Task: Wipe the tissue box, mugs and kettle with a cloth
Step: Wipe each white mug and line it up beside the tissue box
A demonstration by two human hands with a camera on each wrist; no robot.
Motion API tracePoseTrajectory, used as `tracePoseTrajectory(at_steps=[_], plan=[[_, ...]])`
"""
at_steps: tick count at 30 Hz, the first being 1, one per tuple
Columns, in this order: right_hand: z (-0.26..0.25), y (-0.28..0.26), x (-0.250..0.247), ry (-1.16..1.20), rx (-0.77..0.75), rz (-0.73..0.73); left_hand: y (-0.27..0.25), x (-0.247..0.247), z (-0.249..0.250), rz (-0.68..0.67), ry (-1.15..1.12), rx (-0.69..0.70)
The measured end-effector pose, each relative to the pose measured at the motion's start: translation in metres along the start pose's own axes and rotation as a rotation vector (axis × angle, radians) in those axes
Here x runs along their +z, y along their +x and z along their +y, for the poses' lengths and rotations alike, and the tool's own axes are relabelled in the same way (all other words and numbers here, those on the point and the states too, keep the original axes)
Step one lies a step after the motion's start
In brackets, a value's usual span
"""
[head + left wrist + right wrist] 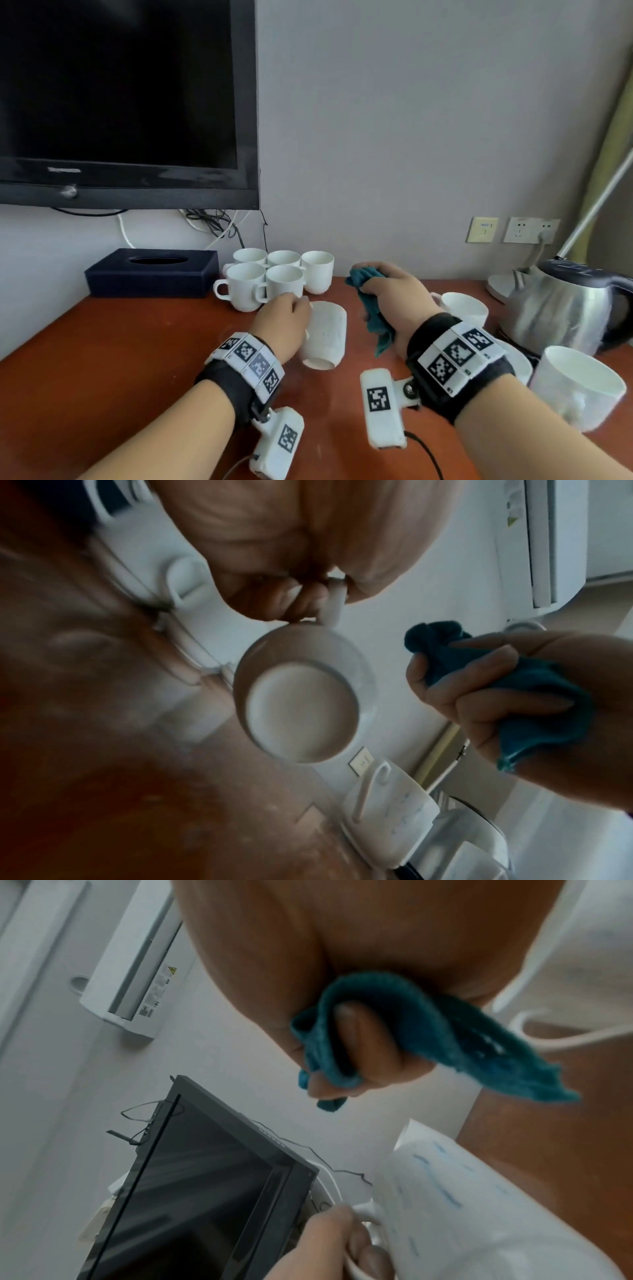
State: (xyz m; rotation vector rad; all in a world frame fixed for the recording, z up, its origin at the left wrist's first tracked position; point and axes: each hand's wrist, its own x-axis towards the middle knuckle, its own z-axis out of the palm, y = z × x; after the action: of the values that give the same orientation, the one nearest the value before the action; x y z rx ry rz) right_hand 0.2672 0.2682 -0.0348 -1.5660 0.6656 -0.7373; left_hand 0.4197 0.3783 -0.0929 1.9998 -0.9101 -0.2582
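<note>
My left hand (pixel 286 320) holds a white mug (pixel 325 337) by its handle, tilted on its side above the wooden table, base toward me; the left wrist view shows the mug (pixel 301 712) base and fingers (pixel 291 599) curled round the handle. My right hand (pixel 394 298) grips a teal cloth (pixel 371 310) just right of that mug, apart from it; the cloth (pixel 428 1042) is bunched in the fist. Several white mugs (pixel 274 277) stand grouped at the back. A dark tissue box (pixel 150 274) sits at the back left. The steel kettle (pixel 565 308) stands at the right.
Two more white mugs (pixel 462 306) (pixel 579 390) stand at the right near the kettle. A black TV (pixel 120 102) hangs on the wall with cables beneath. Wall sockets (pixel 531 230) and a lamp base (pixel 500 286) lie behind the kettle. Bare brown table (pixel 102 359) lies at the left front.
</note>
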Motion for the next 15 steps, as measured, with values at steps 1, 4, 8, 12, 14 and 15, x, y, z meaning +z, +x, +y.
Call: tracePoseTrajectory(at_steps=[1, 4, 8, 12, 14, 15], plan=[[0.007, 0.000, 0.008, 0.001, 0.007, -0.004, -0.005, -0.006, -0.008, 0.013, -0.017, -0.013], [0.021, 0.001, 0.034, -0.028, 0.052, -0.026, -0.011, -0.018, -0.028, 0.040, -0.075, -0.063], [0.031, -0.007, 0.051, -0.028, 0.083, -0.116, -0.014, -0.023, -0.041, 0.045, -0.242, -0.049], [0.049, -0.003, 0.057, -0.116, -0.197, -0.072, -0.014, -0.021, -0.047, 0.019, -0.292, -0.023], [0.059, 0.003, 0.057, -0.134, -0.287, -0.058, -0.013, -0.020, -0.051, 0.010, -0.290, -0.008], [0.063, 0.005, 0.058, -0.135, -0.304, -0.065, -0.013, -0.019, -0.052, 0.008, -0.304, -0.003]])
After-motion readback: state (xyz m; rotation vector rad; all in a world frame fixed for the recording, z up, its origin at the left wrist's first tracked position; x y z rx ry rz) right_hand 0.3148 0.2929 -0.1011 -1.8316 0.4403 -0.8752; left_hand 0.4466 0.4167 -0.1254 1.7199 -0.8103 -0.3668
